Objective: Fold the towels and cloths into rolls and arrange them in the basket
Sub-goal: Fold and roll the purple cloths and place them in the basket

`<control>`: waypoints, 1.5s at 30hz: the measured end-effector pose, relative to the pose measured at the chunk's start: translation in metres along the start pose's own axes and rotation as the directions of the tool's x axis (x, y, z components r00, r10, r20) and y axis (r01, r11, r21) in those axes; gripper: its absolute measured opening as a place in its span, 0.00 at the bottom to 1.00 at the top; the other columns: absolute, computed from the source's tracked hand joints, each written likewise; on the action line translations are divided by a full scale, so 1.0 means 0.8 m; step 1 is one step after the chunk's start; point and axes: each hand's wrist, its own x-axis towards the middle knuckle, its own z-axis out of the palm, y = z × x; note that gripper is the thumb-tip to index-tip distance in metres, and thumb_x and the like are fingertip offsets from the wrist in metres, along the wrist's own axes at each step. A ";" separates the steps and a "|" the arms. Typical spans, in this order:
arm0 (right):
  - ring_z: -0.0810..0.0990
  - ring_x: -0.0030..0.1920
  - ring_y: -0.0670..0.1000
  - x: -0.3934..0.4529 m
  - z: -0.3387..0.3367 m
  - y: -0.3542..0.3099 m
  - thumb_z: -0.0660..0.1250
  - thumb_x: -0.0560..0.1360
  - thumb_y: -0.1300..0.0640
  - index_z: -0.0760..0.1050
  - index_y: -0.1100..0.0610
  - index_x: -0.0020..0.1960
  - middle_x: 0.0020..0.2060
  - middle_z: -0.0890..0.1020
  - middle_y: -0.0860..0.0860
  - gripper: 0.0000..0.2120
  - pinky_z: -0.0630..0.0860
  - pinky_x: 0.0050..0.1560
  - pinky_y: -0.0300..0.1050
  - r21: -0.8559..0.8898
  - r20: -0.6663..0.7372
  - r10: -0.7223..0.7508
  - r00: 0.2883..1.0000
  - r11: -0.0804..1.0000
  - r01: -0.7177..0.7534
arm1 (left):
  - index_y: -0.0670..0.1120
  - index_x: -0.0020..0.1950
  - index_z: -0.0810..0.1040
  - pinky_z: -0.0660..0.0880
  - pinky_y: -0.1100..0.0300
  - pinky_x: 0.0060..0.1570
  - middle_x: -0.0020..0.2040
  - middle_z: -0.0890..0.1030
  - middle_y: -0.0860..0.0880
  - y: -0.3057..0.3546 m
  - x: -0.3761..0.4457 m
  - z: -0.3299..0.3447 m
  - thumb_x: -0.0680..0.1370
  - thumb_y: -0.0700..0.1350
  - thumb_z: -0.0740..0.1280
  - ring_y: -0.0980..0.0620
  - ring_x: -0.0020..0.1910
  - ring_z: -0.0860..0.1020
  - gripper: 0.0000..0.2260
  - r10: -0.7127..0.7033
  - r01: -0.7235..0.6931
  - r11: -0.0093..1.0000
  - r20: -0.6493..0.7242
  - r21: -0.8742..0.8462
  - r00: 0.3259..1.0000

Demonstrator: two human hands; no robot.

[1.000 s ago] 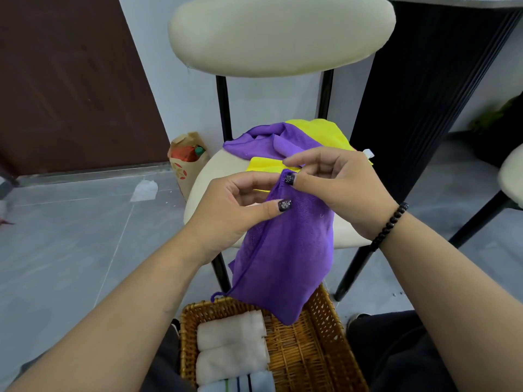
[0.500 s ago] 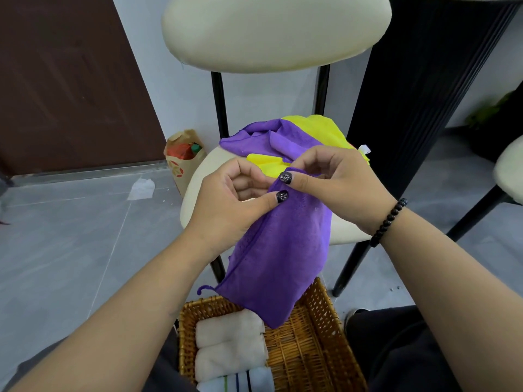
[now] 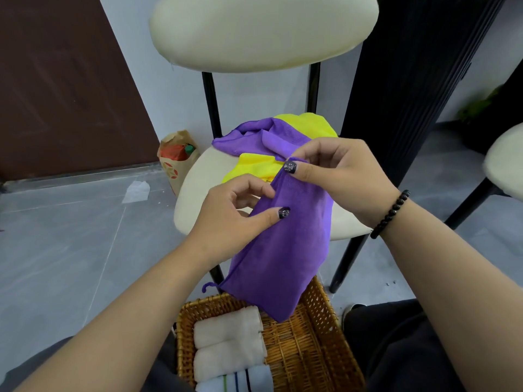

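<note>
3 finished rolls (image 3: 229, 349) are seen packed in the basket (image 3: 317, 352). Above the basket, a purple cloth (image 3: 283, 250) is pinched unrolled by left hand (image 3: 235, 219) and right hand (image 3: 336, 174). Beyond it, purple and yellow cloths (image 3: 271, 145) are left waiting.

The striped towel roll (image 3: 235, 381) gets chopped off by the bottom edge, the purple cloth (image 3: 283, 250) covers the basket's (image 3: 317, 349) far rim, and the left hand's (image 3: 235, 219) fingertips vanish behind that cloth.

Folded purple cloth (image 3: 285, 250) hangs over wicker basket (image 3: 319, 343) holding three rolled towels (image 3: 229, 346).
</note>
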 end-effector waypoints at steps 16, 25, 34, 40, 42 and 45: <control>0.77 0.41 0.49 0.009 -0.078 0.029 0.72 0.72 0.59 0.80 0.54 0.40 0.38 0.80 0.52 0.03 0.78 0.47 0.46 0.096 -0.539 0.156 0.828 0.988 -0.124 | 0.54 0.40 0.79 0.69 0.70 0.42 0.41 0.80 0.57 -0.072 -0.032 0.000 0.76 0.46 0.71 0.60 0.42 0.76 0.06 -0.181 0.081 0.899 0.198 0.431 0.963; 0.76 0.35 0.44 0.016 -0.093 0.058 0.72 0.73 0.58 0.79 0.51 0.37 0.34 0.79 0.48 0.07 0.75 0.37 0.37 0.030 -0.588 0.211 0.780 0.970 -0.241 | 0.44 0.38 0.79 0.77 0.58 0.42 0.34 0.80 0.50 -0.079 -0.046 -0.027 0.78 0.38 0.66 0.52 0.36 0.78 0.09 -0.290 0.292 0.929 -0.043 0.226 0.956; 0.74 0.39 0.49 0.016 -0.075 0.086 0.66 0.76 0.57 0.74 0.56 0.44 0.38 0.77 0.50 0.04 0.71 0.41 0.43 -0.283 -0.481 0.257 0.838 0.859 -0.426 | 0.47 0.41 0.79 0.74 0.52 0.47 0.37 0.80 0.49 -0.073 -0.020 -0.057 0.78 0.42 0.68 0.53 0.39 0.76 0.06 -0.367 0.316 0.930 -0.436 -0.188 0.821; 0.77 0.41 0.52 0.014 -0.072 0.090 0.69 0.73 0.58 0.75 0.53 0.36 0.35 0.79 0.50 0.08 0.74 0.43 0.44 -0.304 -0.414 0.356 0.838 0.813 -0.496 | 0.46 0.49 0.81 0.74 0.66 0.41 0.39 0.81 0.51 -0.076 0.005 -0.079 0.75 0.39 0.71 0.63 0.35 0.77 0.05 -0.294 0.305 0.951 -0.491 -0.060 0.820; 0.78 0.35 0.51 0.017 -0.072 0.089 0.68 0.73 0.60 0.75 0.55 0.36 0.32 0.78 0.51 0.08 0.71 0.33 0.41 -0.291 -0.402 0.377 0.835 0.812 -0.506 | 0.46 0.52 0.81 0.72 0.75 0.37 0.39 0.80 0.51 -0.078 0.018 -0.089 0.75 0.38 0.72 0.67 0.32 0.76 0.07 -0.301 0.326 0.945 -0.453 -0.023 0.839; 0.81 0.27 0.52 0.030 -0.069 0.087 0.66 0.75 0.62 0.73 0.57 0.39 0.29 0.78 0.52 0.07 0.69 0.23 0.39 -0.179 -0.404 0.427 0.809 0.830 -0.528 | 0.45 0.47 0.83 0.68 0.76 0.27 0.35 0.81 0.51 -0.081 0.041 -0.100 0.73 0.40 0.73 0.66 0.25 0.73 0.04 -0.364 0.417 0.907 -0.392 0.057 0.845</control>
